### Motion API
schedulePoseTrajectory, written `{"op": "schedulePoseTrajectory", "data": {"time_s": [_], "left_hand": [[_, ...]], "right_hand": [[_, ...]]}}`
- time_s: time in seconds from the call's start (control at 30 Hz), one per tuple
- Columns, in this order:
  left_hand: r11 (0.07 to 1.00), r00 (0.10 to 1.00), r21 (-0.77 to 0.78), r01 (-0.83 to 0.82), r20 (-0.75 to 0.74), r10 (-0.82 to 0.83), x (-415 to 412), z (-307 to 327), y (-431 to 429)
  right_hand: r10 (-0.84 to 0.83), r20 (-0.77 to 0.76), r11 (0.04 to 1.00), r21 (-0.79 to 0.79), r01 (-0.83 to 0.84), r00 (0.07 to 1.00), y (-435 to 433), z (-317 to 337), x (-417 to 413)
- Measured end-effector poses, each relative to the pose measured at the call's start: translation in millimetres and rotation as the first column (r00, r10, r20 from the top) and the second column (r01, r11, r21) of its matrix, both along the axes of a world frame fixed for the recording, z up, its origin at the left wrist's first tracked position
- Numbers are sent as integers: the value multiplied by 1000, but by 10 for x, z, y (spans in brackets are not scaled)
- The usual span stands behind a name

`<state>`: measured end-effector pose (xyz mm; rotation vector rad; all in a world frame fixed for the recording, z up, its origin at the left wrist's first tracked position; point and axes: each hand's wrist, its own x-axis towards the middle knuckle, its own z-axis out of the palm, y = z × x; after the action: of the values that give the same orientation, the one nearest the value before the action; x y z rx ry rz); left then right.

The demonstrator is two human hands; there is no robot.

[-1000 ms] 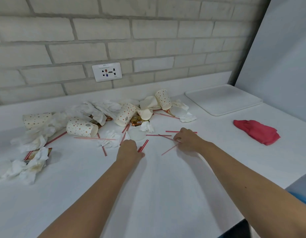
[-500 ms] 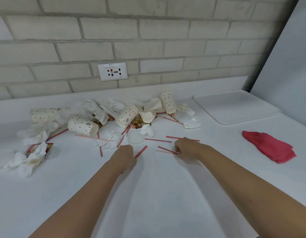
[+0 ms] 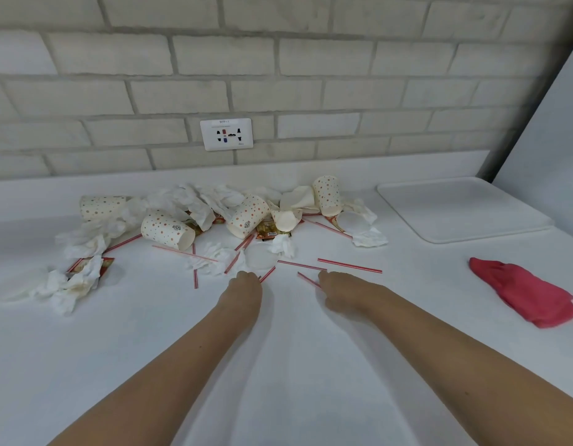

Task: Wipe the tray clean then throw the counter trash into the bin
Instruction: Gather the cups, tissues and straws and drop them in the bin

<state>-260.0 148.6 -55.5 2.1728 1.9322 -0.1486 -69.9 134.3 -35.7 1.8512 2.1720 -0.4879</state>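
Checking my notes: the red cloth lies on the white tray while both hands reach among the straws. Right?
No. The head view shows the red cloth lying on the counter, apart from the white tray. The left hand and right hand do reach among the straws.

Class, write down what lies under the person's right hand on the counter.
A red-striped straw runs under the right hand, on the white counter. The hand covers the straw's near end, so whether the fingers pinch it cannot be seen.
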Motion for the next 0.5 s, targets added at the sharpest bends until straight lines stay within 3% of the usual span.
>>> {"op": "schedulePoseTrajectory", "data": {"time_s": [0.1,0.3,0.4,0.5], "left_hand": [[999,999,45,-7,51,4,-45,-6,-13],[987,977,160,17,207,-51,-392,184,125],[961,960,274,-43,278,-36,-687,259,285],[951,956,284,-126,291,40,-977,284,441]], "right_hand": [[-42,-13,997,60,43,999,145,-28,-4],[-237,-178,934,227,275,955,405,-14,194],[-287,-210,923,199,328,935,406,-69,107],[-254,-206,940,179,292,945,448,-98,-85]]}}
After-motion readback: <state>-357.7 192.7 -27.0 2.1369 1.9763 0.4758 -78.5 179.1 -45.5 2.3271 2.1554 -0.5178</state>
